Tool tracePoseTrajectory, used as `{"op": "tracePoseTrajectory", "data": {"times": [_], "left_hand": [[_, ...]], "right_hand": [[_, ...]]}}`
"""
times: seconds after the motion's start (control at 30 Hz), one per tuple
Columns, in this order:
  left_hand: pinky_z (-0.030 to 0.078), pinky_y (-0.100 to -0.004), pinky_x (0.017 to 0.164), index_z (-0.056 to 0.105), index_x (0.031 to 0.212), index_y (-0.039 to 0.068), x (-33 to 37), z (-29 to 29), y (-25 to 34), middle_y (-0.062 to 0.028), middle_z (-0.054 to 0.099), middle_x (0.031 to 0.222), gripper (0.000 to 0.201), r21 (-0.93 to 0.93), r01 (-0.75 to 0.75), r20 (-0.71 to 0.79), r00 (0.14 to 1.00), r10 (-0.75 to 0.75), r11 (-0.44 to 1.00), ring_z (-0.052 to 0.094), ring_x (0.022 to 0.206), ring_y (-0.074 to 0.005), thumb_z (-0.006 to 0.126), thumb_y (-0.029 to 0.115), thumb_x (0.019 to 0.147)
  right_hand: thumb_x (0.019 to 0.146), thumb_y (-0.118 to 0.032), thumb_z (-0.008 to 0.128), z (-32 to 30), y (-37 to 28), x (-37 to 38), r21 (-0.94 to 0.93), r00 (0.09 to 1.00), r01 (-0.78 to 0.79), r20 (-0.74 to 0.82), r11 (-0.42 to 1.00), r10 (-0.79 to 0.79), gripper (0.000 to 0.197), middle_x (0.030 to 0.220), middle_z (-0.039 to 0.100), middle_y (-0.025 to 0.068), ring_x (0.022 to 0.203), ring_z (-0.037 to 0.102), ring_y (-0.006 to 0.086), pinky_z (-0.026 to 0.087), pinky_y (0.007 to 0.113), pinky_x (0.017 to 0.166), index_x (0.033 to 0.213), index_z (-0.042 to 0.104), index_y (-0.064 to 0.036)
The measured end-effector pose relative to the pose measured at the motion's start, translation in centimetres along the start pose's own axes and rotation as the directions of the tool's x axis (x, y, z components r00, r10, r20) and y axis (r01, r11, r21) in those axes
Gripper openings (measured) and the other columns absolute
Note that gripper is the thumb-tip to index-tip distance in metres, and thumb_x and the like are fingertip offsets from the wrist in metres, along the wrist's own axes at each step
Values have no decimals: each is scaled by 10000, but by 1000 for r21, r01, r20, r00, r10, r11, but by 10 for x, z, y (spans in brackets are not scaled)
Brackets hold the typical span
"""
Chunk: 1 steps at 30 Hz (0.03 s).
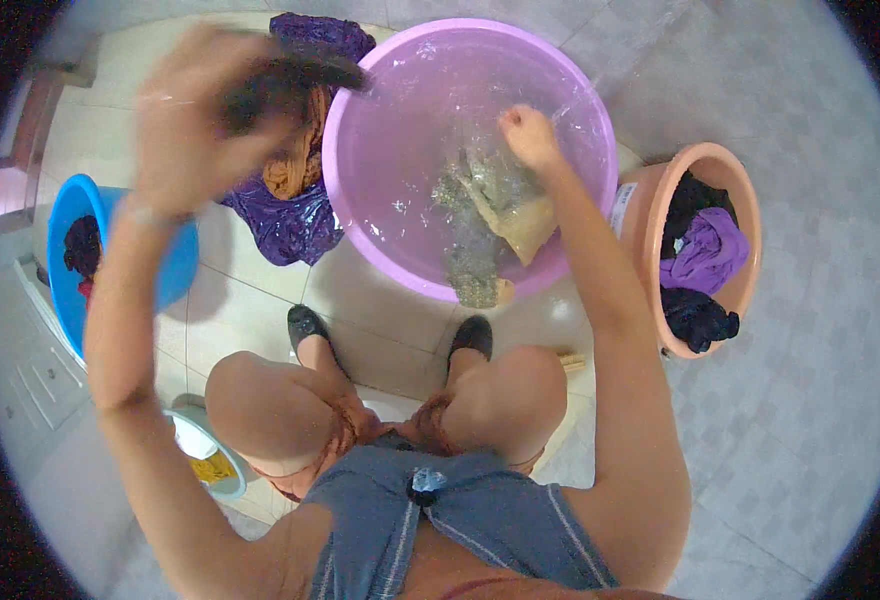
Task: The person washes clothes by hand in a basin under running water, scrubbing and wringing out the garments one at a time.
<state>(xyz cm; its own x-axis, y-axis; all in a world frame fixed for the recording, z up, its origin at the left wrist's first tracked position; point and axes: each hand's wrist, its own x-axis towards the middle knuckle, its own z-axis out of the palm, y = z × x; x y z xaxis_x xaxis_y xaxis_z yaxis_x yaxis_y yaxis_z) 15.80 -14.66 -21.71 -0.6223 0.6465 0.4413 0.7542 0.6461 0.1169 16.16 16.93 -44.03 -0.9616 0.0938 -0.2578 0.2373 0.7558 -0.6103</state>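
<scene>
translucent glossy pink plastic basin (380,180), wet beige cloth (515,215) limp just below right fingers (520,125), crinkly shiny purple plastic bag (290,225) under left fingers (250,60), matt orange fabric (295,165) beside them, smooth peach plastic bucket (745,190), glossy blue plastic tub (175,265), matt tile floor (810,420)

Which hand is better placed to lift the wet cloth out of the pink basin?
Probably the right hand: it already grips the cloth inside the pink basin. The left hand is raised outside it.

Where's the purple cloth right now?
In the head view the purple cloth sits on the person's right, inside the orange bucket among dark clothes, just beside the pink basin.
</scene>
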Motion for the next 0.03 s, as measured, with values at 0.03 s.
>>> {"op": "tracePoseTrajectory", "data": {"times": [0.03], "left_hand": [[406, -337, 782, 568, 918, 69, -24, -24, -39, -102, 541, 942, 405, 60, 65, -111, 992, -58, 996, 518, 894, -208, 699, 225, 567]], "right_hand": [[706, -351, 584, 5, 15, 1, -166, 997, 80, 24, 983, -77, 363, 963, 570, 172, 885, 549, 279, 394, 346, 829, 931, 581, -66]]}}
